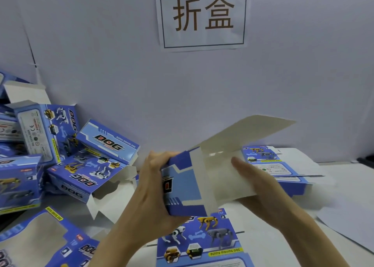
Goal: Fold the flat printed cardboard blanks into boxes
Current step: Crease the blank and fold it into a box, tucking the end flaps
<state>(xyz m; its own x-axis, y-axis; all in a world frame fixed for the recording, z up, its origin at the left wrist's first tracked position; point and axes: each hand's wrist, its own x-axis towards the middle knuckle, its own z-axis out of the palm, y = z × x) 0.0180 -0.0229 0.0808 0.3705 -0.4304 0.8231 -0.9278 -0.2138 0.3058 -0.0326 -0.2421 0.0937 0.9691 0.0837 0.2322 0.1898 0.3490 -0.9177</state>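
Note:
I hold a half-formed blue printed box (188, 186) above the table, its open end toward the right. My left hand (151, 188) grips its closed left end, thumb on top and fingers curled underneath. My right hand (261, 183) lies with straight fingers against the pale inner flap (222, 177). A long pale lid flap (249, 133) sticks up and to the right. A flat blank (202, 244) with robot dog pictures lies on the table right under the box. A stack of flat blanks (283, 165) sits behind my right hand.
Several folded blue boxes (50, 145) are piled at the left against the wall. Another flat blank (40, 242) lies at the lower left. A paper sign (202, 16) hangs on the wall. White sheets (348, 210) cover the table at the right.

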